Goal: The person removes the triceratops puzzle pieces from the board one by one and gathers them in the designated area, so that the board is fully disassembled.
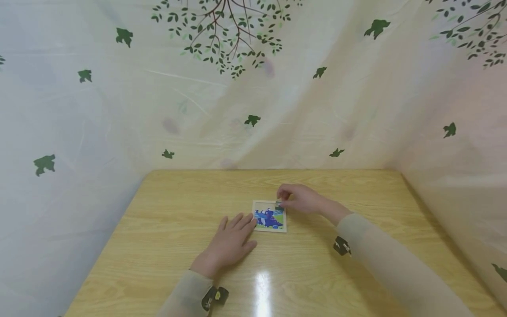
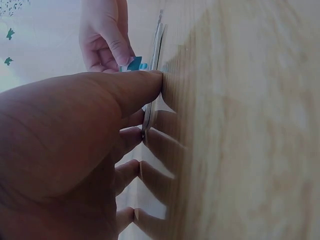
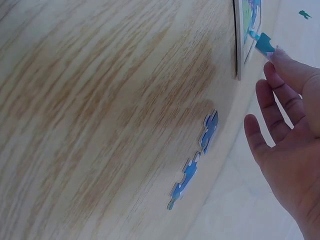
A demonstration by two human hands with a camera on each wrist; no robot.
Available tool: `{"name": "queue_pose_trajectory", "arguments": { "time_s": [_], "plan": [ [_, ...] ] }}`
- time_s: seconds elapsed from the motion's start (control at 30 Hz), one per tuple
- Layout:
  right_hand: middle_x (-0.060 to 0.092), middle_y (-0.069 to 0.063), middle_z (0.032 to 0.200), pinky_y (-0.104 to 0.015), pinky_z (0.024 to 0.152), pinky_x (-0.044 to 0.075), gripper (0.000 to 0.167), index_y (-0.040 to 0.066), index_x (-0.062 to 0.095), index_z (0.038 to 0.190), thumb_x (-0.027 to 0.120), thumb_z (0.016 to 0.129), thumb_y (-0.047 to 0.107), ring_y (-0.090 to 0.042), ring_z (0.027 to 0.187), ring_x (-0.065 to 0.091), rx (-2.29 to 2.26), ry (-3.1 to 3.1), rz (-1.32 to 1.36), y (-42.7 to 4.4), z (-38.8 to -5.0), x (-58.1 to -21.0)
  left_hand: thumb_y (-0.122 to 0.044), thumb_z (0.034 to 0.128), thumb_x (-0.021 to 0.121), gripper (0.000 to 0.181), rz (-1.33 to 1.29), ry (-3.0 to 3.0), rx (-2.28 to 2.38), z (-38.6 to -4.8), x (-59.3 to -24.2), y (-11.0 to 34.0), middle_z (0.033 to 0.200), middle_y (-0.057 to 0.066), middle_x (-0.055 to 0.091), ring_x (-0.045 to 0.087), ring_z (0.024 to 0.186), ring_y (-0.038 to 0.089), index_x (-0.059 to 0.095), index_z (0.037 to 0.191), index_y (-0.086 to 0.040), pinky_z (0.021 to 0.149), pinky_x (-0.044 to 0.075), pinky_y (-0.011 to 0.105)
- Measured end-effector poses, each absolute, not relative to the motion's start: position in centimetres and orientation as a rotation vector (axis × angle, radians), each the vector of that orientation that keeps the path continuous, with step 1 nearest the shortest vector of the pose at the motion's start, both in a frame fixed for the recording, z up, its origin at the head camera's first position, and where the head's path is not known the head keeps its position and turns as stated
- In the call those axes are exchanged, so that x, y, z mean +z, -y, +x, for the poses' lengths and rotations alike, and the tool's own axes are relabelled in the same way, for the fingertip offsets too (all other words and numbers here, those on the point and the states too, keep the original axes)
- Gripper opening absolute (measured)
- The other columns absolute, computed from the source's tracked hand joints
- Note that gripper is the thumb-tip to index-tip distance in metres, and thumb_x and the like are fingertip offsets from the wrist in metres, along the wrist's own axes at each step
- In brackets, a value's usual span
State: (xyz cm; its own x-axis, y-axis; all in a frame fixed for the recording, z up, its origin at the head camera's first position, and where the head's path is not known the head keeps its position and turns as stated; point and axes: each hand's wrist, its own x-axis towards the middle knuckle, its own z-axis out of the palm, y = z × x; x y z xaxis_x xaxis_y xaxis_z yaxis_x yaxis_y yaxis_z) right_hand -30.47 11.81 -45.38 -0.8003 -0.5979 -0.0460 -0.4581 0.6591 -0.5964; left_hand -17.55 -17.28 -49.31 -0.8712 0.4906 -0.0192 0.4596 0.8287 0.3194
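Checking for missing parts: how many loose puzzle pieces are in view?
3: one teal piece pinched by the right hand, two blue pieces on the table. Others may be hidden.

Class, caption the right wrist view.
Right hand pinches a teal jigsaw piece; blue pieces lie on the wood-grain table.

Puzzle point(image 1: 269, 220) lies on table point(image 1: 166, 211), loose pieces point(image 3: 186, 176) seemingly to its right

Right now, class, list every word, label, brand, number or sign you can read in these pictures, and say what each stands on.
No readable text anywhere.
Framed puzzle: picture only, no lettering visible.
Backdrop: leafy branches and green shapes, no lettering visible.
Dark wrist devices: too small and blurred to tell whether anything is written.
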Motion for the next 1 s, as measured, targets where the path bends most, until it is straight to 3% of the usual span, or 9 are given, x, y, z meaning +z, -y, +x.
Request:
{"name": "queue_pose_trajectory", "arguments": {
  "time_s": [0.27,0.4,0.6,0.87,1.0],
  "plan": [
    [0.074,0.005,0.112,-0.043,0.096,0.06,0.008,0.02,0.074,0.117,0.074,0.108,0.019,-0.019,0.108,0.068,-0.922,-2.663,-0.771,-13.0,-30.2,-45.2,-0.048,0.1145,0.055,0.068,0.745,-2.905,0.461,-17.7,-49.6,17.3,0.181,0.005,0.029,0.022,0.167,0.037,0.04,0.172,-0.016,0.133,0.007,0.069],
    [0.074,0.004,0.112,-0.043,0.093,0.061,0.008,0.019,0.075,0.116,0.074,0.109,0.02,-0.02,0.109,0.069,-0.956,-2.668,-0.757,-13.7,-30.0,-45.1,-0.047,0.1144,0.055,0.068,0.752,-2.906,0.455,-17.7,-49.6,17.3,0.181,0.006,0.029,0.023,0.167,0.038,0.04,0.172,-0.015,0.133,0.007,0.069],
    [0.074,0.004,0.108,-0.05,0.099,0.058,0.006,0.018,0.075,0.114,0.073,0.109,0.02,-0.02,0.108,0.069,-0.981,-2.699,-0.764,-14.6,-29.7,-44.7,-0.045,0.1146,0.056,0.067,0.759,-2.905,0.471,-17.6,-49.5,17.3,0.18,0.008,0.031,0.024,0.166,0.039,0.041,0.172,-0.014,0.132,0.008,0.07],
    [0.073,0.0,0.105,-0.044,0.091,0.058,0.007,0.014,0.075,0.112,0.074,0.109,0.02,-0.023,0.104,0.069,-1.034,-2.718,-0.709,-16.2,-29.2,-44.3,-0.044,0.1145,0.057,0.066,0.757,-2.911,0.467,-17.7,-49.6,17.2,0.179,0.008,0.032,0.025,0.166,0.04,0.042,0.171,-0.013,0.132,0.009,0.07],
    [0.074,0.001,0.106,-0.052,0.099,0.058,0.005,0.016,0.075,0.111,0.074,0.109,0.02,-0.023,0.107,0.07,-1.055,-2.73,-0.672,-17.2,-29.1,-44.4,-0.044,0.1145,0.057,0.066,0.764,-2.912,0.464,-17.7,-49.6,17.2,0.179,0.008,0.032,0.025,0.166,0.039,0.042,0.171,-0.013,0.132,0.009,0.07]
  ]
}}
